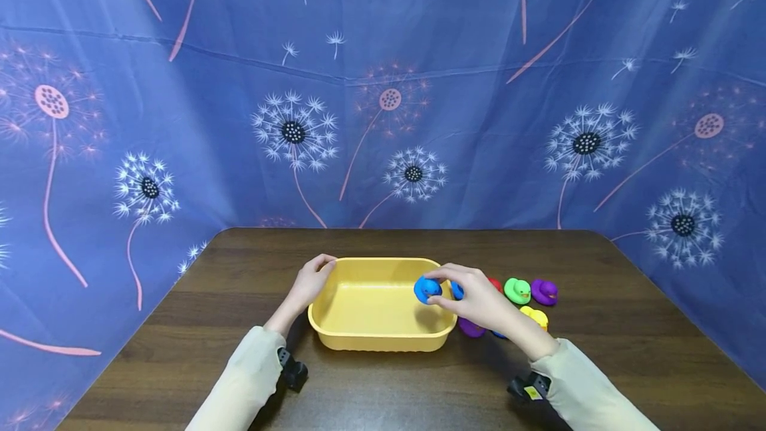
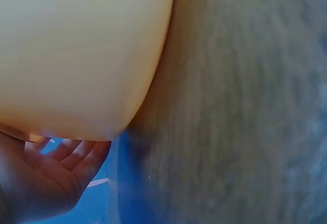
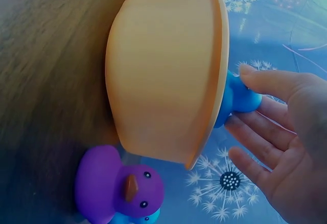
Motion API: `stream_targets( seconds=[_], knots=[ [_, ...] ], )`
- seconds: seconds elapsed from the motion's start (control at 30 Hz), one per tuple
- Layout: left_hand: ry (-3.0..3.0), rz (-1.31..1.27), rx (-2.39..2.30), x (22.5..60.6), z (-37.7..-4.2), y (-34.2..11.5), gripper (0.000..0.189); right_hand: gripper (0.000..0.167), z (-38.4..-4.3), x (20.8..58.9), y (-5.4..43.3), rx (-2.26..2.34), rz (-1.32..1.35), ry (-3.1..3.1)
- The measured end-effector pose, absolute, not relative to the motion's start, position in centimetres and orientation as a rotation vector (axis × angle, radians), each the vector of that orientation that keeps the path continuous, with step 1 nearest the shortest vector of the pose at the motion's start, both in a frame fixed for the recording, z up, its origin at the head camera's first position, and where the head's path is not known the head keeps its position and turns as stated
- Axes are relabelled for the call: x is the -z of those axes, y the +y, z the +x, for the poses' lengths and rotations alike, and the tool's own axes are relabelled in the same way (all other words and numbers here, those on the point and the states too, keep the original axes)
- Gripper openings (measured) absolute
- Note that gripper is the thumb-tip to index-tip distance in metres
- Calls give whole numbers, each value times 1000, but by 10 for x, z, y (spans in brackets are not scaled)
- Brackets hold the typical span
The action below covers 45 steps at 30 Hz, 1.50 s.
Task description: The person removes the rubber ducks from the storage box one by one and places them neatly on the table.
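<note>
A yellow plastic basin (image 1: 383,343) stands on the wooden table in the head view. At its far left corner, my left hand (image 1: 312,281) grips the rim; in the left wrist view the left hand (image 2: 56,178) has its fingers against the outer wall. My right hand (image 1: 473,294) pinches a blue rubber duck (image 1: 427,289) between thumb and fingers, over the basin's right end. Seen from the right wrist, this blue duck (image 3: 237,98) is partly hidden behind the rim, and the right hand (image 3: 286,127) holds it from above.
Right of the basin sit more rubber ducks: a green duck (image 1: 517,290), a purple duck (image 1: 544,292), a yellow duck (image 1: 534,316), and others partly covered by the right arm. Another purple duck (image 3: 99,183) sits close beside the basin. A blue dandelion-print cloth (image 1: 383,85) hangs behind the table (image 1: 383,391).
</note>
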<state>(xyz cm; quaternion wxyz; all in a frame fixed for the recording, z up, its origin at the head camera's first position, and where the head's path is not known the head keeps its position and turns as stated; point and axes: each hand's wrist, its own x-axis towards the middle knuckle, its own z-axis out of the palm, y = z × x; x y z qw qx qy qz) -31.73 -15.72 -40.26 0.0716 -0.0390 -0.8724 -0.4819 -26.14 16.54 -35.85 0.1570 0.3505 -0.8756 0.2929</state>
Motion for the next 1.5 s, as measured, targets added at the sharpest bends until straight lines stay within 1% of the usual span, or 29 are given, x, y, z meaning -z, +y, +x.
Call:
stream_targets(
  seconds=[0.27, 0.63, 0.87, 1.1, 1.5],
  knots=[
    [-2637, -137, 1403, 402, -319, -157, 28, 37, -262, 360, 170, -848, 1000, -2510],
    [-2649, -126, 1420, 401, -321, -155, 29, 38, -261, 364, 172, -861, 991, -2525],
    [-2646, -124, 1423, 401, -321, -157, 29, 37, -263, 365, 175, -855, 1029, -2485],
    [-2645, -127, 1419, 403, -319, -159, 29, 35, -262, 362, 182, -845, 1042, -2440],
    [-2649, -134, 1428, 405, -321, -161, 29, 38, -257, 354, 202, -808, 1032, -2405]
  ],
)
